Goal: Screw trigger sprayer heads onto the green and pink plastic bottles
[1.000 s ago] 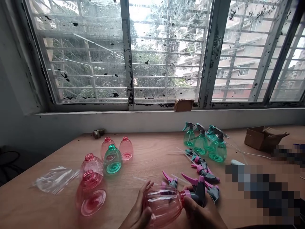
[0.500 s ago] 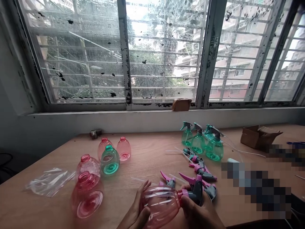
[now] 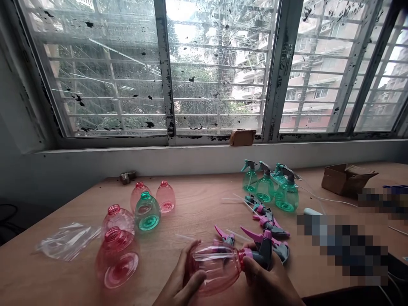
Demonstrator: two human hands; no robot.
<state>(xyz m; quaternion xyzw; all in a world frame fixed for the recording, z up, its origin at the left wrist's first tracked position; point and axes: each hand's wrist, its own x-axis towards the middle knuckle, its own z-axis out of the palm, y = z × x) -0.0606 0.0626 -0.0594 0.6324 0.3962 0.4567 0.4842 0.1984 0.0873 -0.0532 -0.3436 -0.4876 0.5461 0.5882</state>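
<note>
Both hands are busy with one see-through pink bottle, which lies on its side just above the desk at the near edge. The left hand curls around its round base, fingers wrapped over the belly. The right hand is closed on the grey and pink spray head, which sits at the bottle's neck. I see no liquid in the bottle. Just beyond the right hand lies a heap of loose spray heads, and farther beyond that stands a cluster of green bottles with their heads fitted. To the left of the left hand stand two open pink bottles, uncapped and empty. Farther back stand an open green bottle and two smaller-looking pink ones, also with nothing in them. A crumpled clear bag lies far out to the left. Far to the right, well beyond the right hand, a cardboard box has its flaps open, and I cannot tell what it holds.
</note>
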